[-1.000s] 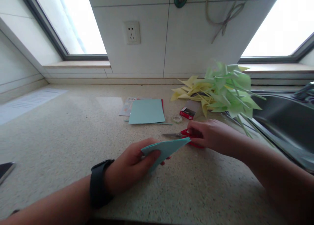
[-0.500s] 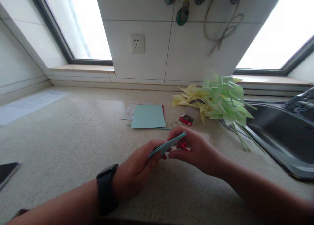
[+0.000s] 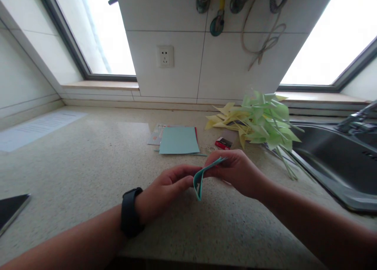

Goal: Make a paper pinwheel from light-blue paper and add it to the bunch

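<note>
Between my two hands, above the counter, is a folded piece of light blue paper, its lower left part bent into a narrow loop. My right hand pinches its upper right end between thumb and fingers. At the bent edge, my left hand is closed with thumb and forefinger against the paper; some fingertips are hidden behind it. Beyond the hands lies a stack of light blue square sheets. A small red and black box sits to its right.
Yellow and green paper pinwheels are heaped at the back right, beside a steel sink. A printed sheet lies at the far left, and a dark flat device at the left edge. A socket is on the wall.
The flat folded paper has become bent into a loop at its lower left. My right hand has taken its upper end, and the red object seen by that hand is out of sight.
</note>
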Tool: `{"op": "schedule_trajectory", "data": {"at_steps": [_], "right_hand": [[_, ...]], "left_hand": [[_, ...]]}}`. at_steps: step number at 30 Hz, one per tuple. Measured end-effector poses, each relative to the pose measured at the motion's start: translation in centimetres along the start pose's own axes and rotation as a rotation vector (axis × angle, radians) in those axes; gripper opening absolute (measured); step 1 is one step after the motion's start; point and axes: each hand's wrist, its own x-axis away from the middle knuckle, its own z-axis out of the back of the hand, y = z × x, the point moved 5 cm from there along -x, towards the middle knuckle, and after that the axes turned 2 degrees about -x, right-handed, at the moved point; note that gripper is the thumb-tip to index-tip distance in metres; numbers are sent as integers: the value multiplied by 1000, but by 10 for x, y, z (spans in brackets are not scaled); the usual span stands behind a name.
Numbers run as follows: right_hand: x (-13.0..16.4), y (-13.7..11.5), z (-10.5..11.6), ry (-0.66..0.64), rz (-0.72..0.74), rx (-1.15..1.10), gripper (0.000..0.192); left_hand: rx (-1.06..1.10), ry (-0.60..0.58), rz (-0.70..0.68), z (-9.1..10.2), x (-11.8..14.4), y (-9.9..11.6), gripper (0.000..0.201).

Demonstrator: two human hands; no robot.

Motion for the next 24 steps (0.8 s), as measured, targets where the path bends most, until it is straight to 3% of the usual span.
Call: {"op": "schedule_trajectory", "data": {"at_steps": [5,12,17,24], "right_hand": [[-6,1,-5,4,22,-17,14],[-6,10,-10,60,-10,-171,42],[-3,14,-13,55,-8,-192,29],[5,13,-9,76,54,-136,14]], "left_hand": [[46,8,8,2,-5,2,34],[161,-1,32,5,-7,-4,35],[233,-23,38,3,-8,-4,44],[297,103,12,12,-8,-11,27]]}}
